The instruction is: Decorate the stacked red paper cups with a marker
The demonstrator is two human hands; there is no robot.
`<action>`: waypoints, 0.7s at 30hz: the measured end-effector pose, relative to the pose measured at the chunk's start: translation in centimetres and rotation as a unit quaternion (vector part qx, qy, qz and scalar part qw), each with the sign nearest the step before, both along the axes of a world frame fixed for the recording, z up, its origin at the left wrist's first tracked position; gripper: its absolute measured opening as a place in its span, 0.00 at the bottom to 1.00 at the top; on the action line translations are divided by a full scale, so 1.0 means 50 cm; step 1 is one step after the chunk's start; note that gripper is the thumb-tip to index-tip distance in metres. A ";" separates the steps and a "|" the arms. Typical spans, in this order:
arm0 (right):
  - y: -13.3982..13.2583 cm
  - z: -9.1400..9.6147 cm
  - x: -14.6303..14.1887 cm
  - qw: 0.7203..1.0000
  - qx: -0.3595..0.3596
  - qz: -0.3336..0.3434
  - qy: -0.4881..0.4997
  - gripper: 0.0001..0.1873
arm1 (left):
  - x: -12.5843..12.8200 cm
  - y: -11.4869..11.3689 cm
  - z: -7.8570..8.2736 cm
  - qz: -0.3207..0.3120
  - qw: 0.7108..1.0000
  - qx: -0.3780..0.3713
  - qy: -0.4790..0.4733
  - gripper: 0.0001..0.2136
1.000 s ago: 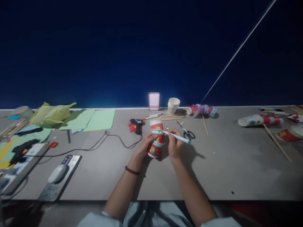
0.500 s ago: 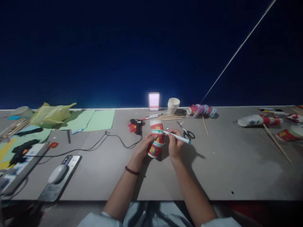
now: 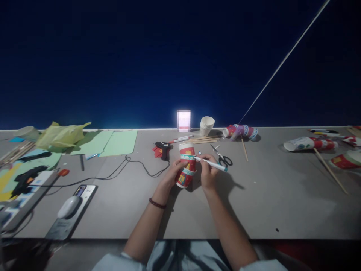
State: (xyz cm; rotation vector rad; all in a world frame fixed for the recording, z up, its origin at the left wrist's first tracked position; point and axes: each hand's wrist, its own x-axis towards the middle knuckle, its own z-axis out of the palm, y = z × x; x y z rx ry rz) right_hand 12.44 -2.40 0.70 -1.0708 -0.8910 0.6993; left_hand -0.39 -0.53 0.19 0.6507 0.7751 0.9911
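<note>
My left hand (image 3: 172,174) is wrapped round a stack of red patterned paper cups (image 3: 186,165) joined end to end, held just above the grey table (image 3: 270,203). A white marker with a teal cap (image 3: 212,163) sits in the closed fingers of my right hand (image 3: 208,171), its tip touching the side of the cups. Both hands meet at the table's middle.
Scissors (image 3: 224,159), a black glue gun (image 3: 163,149) with its cord, wooden sticks (image 3: 203,139) and white cups (image 3: 207,125) lie just beyond. Cup-and-stick pieces (image 3: 309,144) lie at the right. Green paper (image 3: 113,143), a phone (image 3: 73,207) and craft scraps fill the left.
</note>
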 end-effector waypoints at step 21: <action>0.001 0.003 0.001 1.000 -0.001 -0.005 -0.015 0.03 | 0.000 -0.001 0.001 -0.003 1.000 -0.003 0.010 0.21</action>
